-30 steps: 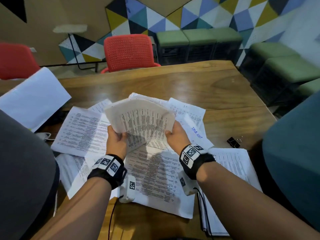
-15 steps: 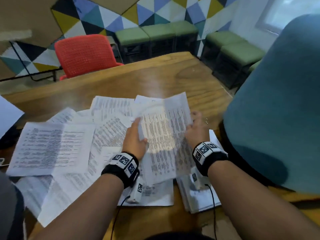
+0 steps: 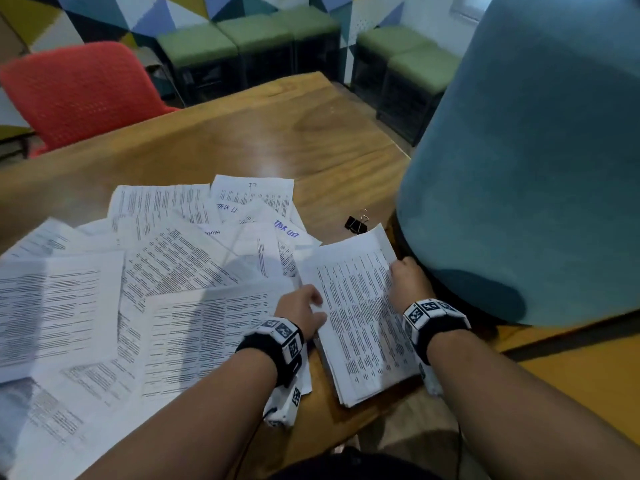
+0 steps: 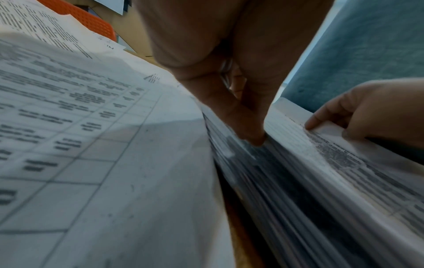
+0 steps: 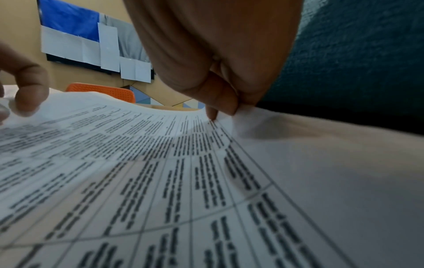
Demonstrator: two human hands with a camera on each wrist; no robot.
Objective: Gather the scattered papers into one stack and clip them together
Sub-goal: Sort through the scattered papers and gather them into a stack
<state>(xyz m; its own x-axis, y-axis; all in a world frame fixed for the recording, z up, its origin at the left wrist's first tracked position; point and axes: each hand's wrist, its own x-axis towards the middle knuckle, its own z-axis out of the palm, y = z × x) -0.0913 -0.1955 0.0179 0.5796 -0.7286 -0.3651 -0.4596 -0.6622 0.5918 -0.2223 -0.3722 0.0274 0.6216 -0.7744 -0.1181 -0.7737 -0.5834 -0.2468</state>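
A stack of printed papers [image 3: 360, 327] lies at the table's near right; its layered left side [image 4: 286, 181] fills the left wrist view. My left hand [image 3: 313, 301] pinches that left edge, thumb tip against the sheets [image 4: 257, 137]. My right hand [image 3: 403, 271] pinches the top sheet's right edge between thumb and fingers [image 5: 222, 112]. The top sheet [image 5: 183, 181] bows slightly between the two hands. Several loose printed sheets [image 3: 173, 271] lie overlapping to the left. A black binder clip [image 3: 356, 224] sits on the wood just beyond the stack, untouched.
The wooden table [image 3: 277, 140] runs bare beyond the papers. A teal upholstered chair back [image 3: 536, 168] stands close against the stack's right side. A red chair [image 3: 79, 95] and green stools [image 3: 242, 39] stand past the far edge.
Both hands have carried the held sheets rightward and down from mid-air onto the stack by the teal chair. My view has swung right with them.
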